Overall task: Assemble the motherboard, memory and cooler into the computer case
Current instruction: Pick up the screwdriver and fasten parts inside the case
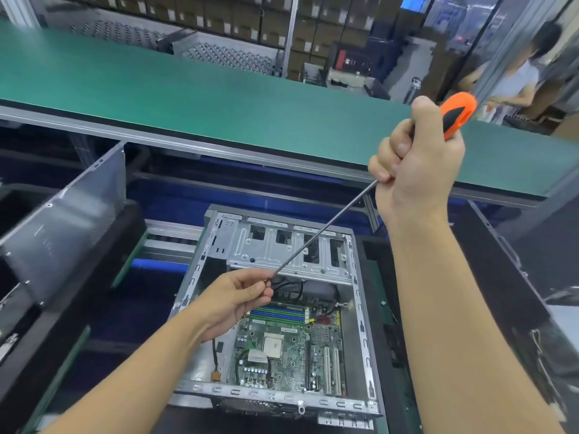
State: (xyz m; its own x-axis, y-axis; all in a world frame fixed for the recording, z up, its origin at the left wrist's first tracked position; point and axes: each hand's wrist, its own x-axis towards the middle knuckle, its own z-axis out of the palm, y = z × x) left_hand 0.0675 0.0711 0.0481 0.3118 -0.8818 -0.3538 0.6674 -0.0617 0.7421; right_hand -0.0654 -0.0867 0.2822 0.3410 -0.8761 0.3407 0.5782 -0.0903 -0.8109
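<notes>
Green matting (pixel 188 98) covers the long bench behind the work position, with stacked cartons on shelving beyond it. The right hand (pixel 413 170) is raised level with the bench edge, fingers curled tightly round the orange-and-black handle of the screwdriver (pixel 457 115). Its slim steel shaft slopes down and to the left. The left hand (pixel 232 302) is held over the computer case (pixel 362 324), thumb and forefinger pinching the shaft tip. Whether anything sits at the tip cannot be told.

The case lies on its side, open face up, below both hands. It is bare stamped sheet metal with a slotted drive cage (pixel 282 245) at its far end. The motherboard (pixel 282 364) lies flat inside: a green board with parallel memory slots (pixel 277 314), a square metal-capped processor (pixel 273 344) and long expansion slots at right. A grey perforated side panel (pixel 72 220) stands tilted at left.
</notes>
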